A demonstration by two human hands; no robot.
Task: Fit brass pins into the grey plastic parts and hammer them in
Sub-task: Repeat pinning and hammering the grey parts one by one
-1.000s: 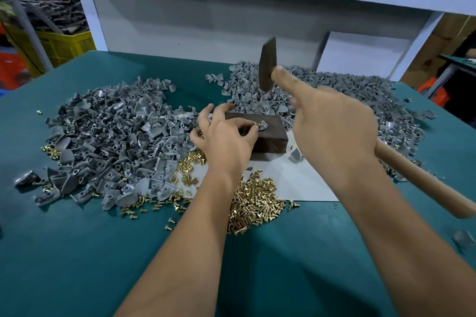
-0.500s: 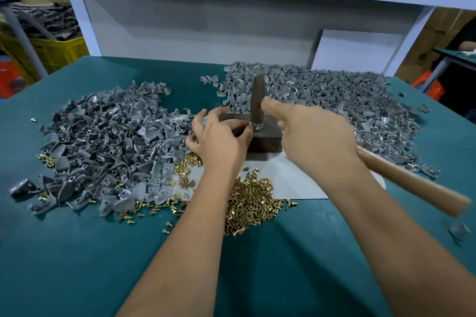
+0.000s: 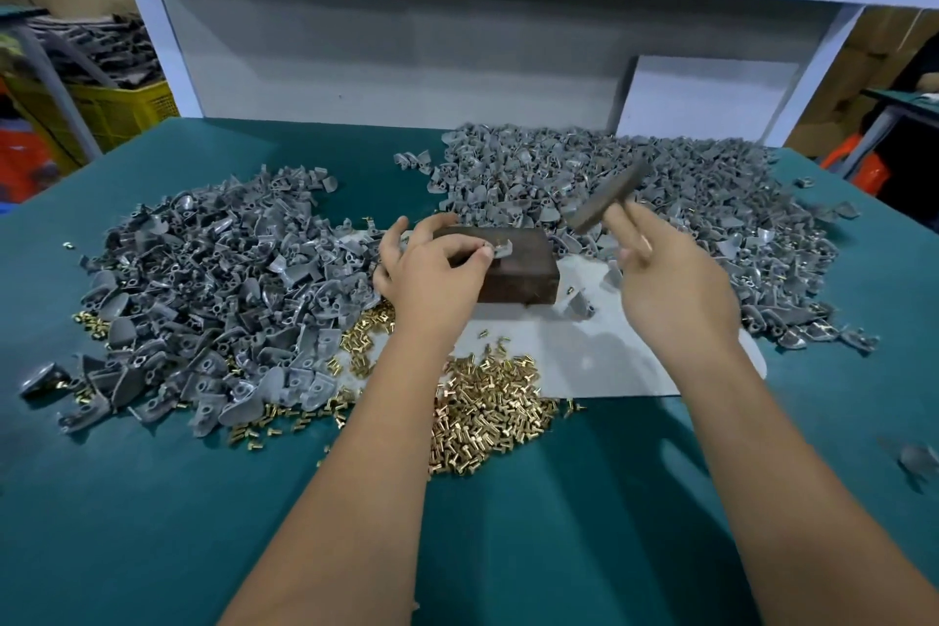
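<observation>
A dark metal block [image 3: 518,269] sits mid-table on a white sheet [image 3: 599,361]. On its top lies a grey plastic part [image 3: 502,247] with a brass pin in it. My left hand [image 3: 432,269] pinches this part at the block's left edge. My right hand [image 3: 670,285] grips a hammer; its dark head [image 3: 607,198] is blurred and tilted, up and to the right of the block, over the far pile. The wooden handle is hidden behind my hand. A heap of loose brass pins [image 3: 488,412] lies in front of the block.
A big pile of grey parts [image 3: 213,290] spreads over the left of the green table, another pile [image 3: 686,198] at the back right. A stray grey part [image 3: 919,460] lies near the right edge. A white shelf frame stands behind; a yellow crate [image 3: 122,112] at far left.
The hammer came down onto the part on the block, then swung up and off to the right. My left hand kept its hold on the part.
</observation>
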